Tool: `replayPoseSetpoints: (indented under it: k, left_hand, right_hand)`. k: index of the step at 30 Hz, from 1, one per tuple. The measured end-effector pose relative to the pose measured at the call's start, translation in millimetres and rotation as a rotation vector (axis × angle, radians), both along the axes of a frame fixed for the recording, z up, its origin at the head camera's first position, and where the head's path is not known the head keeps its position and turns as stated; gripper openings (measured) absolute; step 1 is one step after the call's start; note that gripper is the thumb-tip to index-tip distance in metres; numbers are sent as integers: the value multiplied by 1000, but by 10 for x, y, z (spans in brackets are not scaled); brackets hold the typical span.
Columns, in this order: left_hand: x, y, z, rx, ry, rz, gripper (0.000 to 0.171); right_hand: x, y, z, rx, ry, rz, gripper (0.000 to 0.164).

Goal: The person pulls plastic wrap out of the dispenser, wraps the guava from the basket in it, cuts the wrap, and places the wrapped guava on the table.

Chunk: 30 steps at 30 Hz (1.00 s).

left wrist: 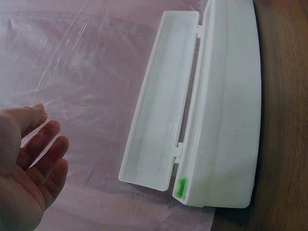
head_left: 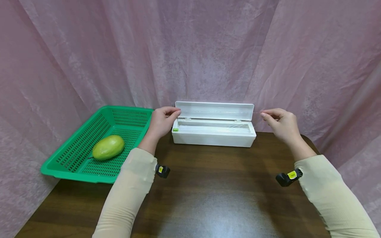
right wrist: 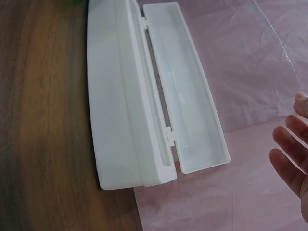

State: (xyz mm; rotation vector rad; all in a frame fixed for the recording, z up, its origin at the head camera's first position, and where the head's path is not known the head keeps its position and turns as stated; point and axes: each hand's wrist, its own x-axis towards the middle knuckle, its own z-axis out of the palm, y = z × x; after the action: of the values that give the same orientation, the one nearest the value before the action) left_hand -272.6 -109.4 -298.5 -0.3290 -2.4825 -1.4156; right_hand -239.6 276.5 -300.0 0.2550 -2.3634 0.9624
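A thin sheet of clear cling film [left wrist: 79, 36] stretches between both hands, its edge showing as a bright line in the wrist views. My left hand [head_left: 162, 122] pinches one end of that edge between thumb and forefinger, by the left end of the raised lid [head_left: 214, 110]. Off the lid's right end, my right hand [head_left: 281, 124] pinches the other end of the film. Below and between the hands stands a long white cling film dispenser box [head_left: 212, 140], lid hinged up at the back. A small green slide cutter [head_left: 176, 130] sits at its left end.
On the left, a green plastic basket [head_left: 77, 177] holds one yellow-green fruit, mango-like [head_left: 108, 147], with a short dark stem. A brown wooden table [head_left: 205, 185] lies under everything. Pink curtains [head_left: 214, 49] hang close behind the box.
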Motion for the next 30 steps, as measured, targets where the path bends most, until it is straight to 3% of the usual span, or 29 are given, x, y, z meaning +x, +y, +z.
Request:
replayPoseSetpoints:
  k: [30]
  left_hand:
    - [48, -5, 67, 5, 44, 6, 25]
  right_hand:
    - [19, -18, 93, -6, 62, 0, 21]
